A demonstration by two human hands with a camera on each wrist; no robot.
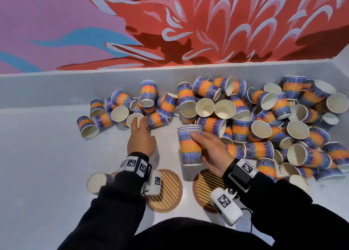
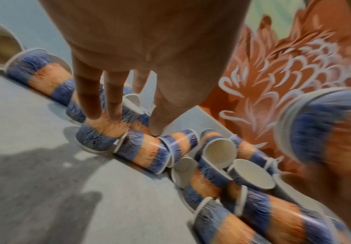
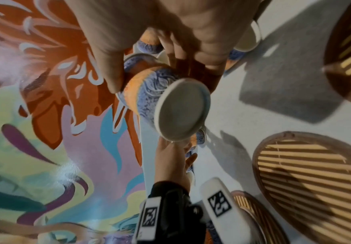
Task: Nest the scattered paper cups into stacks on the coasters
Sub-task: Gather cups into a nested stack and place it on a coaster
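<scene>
Many blue-and-orange paper cups [image 1: 260, 117] lie scattered in a heap across the far side of the grey table [image 1: 47, 155]. My right hand [image 1: 196, 142] grips a nested stack of cups [image 1: 189, 149], held upright above the table; in the right wrist view its white base [image 3: 183, 109] faces the camera. My left hand [image 1: 139, 121] reaches into the left part of the heap with its fingers [image 2: 112, 99] straight, just over a lying cup [image 2: 99, 137], holding nothing. Two round slatted coasters [image 1: 168, 191] [image 1: 205, 185] lie bare near me.
One cup [image 1: 98, 182] stands at the near left, partly hidden by my left sleeve. A low grey ledge [image 1: 56, 87] runs behind the heap, with a painted wall above it. The heap reaches the table's right side.
</scene>
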